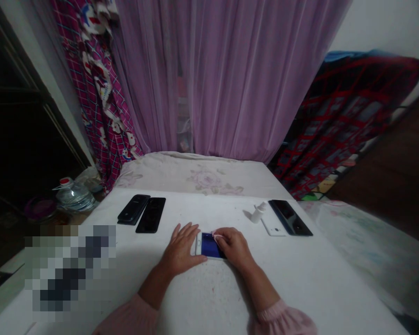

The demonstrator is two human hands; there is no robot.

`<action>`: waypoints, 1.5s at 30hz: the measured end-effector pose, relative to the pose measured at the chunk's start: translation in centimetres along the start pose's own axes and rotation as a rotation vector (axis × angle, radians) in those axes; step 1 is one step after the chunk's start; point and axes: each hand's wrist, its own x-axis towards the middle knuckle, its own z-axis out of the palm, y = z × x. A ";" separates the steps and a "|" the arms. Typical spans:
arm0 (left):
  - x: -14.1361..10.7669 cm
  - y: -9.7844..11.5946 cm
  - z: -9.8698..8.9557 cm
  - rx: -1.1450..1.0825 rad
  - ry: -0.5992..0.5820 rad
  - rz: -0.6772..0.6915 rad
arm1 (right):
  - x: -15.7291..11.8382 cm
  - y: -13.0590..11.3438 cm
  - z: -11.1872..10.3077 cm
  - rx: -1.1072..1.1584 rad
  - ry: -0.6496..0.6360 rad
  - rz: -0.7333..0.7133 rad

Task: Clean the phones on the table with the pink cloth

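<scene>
Just one head cam here, angled forward and down across the desk (209, 209), pretty close above the left hand (181, 251) and right hand (236, 246), facing a purple curtain (237, 83).

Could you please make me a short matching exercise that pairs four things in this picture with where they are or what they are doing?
Column one
1. left hand
2. white bottle
3. right hand
4. clear jug

Column two
A. beyond the left edge of the table, red-capped
B. pinching something pale over the blue-screened phone
C. at the left end of the phone
D. standing on the table, right of both hands

Pairs: 1-C, 2-D, 3-B, 4-A
</scene>
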 end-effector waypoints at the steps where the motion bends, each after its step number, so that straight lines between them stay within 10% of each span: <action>1: 0.0 0.0 0.0 0.003 0.001 0.001 | 0.1 -0.2 0.0 -0.013 0.003 0.029; 11: 0.0 -0.2 0.3 0.002 0.024 0.026 | -0.4 1.4 -2.3 0.215 -0.175 -0.150; 45: 0.0 -0.2 0.1 -0.008 0.004 0.021 | 0.4 0.7 -0.5 -0.029 -0.024 0.041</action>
